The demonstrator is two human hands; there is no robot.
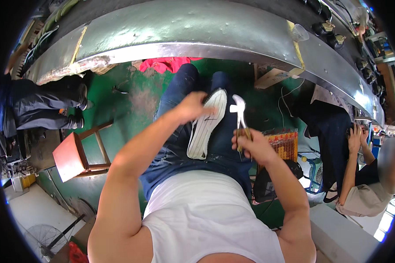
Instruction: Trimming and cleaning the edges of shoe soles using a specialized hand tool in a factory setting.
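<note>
Across my lap, on my blue trousers (162,164), lies a shoe (202,138) with its pale, grooved sole facing up and a dark upper edge. My left hand (192,107) is closed on the shoe's far end, with fingers reaching over the sole. My right hand (254,147) grips the handles of metal lasting pincers (239,107), just right of the shoe. Their silver head, with a small hammer block on its side, points away from me and stays apart from the sole. The shoe's underside against my legs is hidden.
A long metal-covered bench (184,30) curves across in front of my knees. Red cloth (169,64) lies beneath it. To the left stands a stool (68,158) near a person's legs (44,105). A beaded seat back (283,144) and another person's hands (357,138) are right.
</note>
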